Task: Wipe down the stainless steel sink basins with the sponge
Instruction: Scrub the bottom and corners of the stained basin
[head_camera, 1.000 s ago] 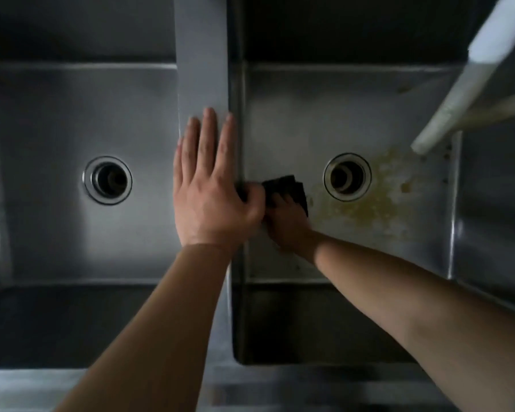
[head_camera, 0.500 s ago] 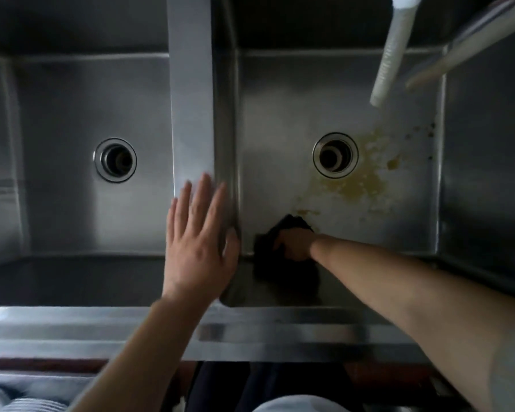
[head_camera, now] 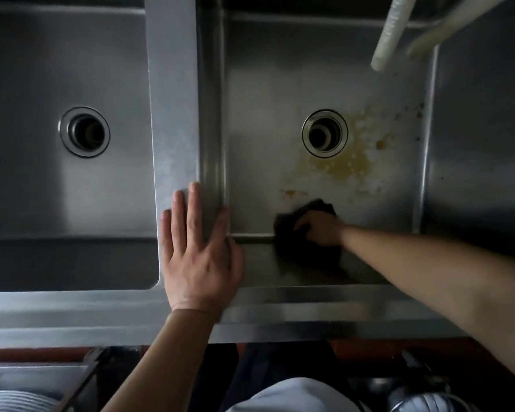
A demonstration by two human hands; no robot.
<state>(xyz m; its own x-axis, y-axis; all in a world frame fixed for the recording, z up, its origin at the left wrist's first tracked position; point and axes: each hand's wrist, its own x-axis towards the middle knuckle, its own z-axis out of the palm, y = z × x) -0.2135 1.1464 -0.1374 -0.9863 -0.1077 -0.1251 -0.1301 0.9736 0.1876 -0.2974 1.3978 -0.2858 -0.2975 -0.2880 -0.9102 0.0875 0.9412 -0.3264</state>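
The right hand (head_camera: pixel 321 230) has its fingers (head_camera: pixel 302 224) curled over a dark sponge (head_camera: pixel 306 233), gripping it and pressing it against the floor of the right basin (head_camera: pixel 265 144) at the near edge, where the floor meets the front wall; the sponge shows as a black crumpled shape under and around the hand, and its dark reflection spreads down the front wall below it; the right forearm reaches in from the lower right, crossing the front rim (head_camera: pixel 309 310) of the sink.

The left hand (head_camera: pixel 197 257) lies flat with straight fingers (head_camera: pixel 180 221), slightly spread, on the near end of the steel divider (head_camera: pixel 173 114) between the 2 basins; its thumb (head_camera: pixel 234 257) hangs over the divider's right edge toward the right basin; it holds nothing.

Just beyond the sponge sits a small brown smear (head_camera: pixel 290 192); farther out, a larger yellow-brown stain (head_camera: pixel 351 165) spreads to the right of and nearer than the right drain (head_camera: pixel 324 133), with scattered specks toward the basin's right wall; the left basin (head_camera: pixel 42 188) has its own drain (head_camera: pixel 85 132) and looks plain grey.

A white ribbed hose (head_camera: pixel 388 34) hangs into view above the far right corner of the right basin, beside a blurred pale spout (head_camera: pixel 437 31).
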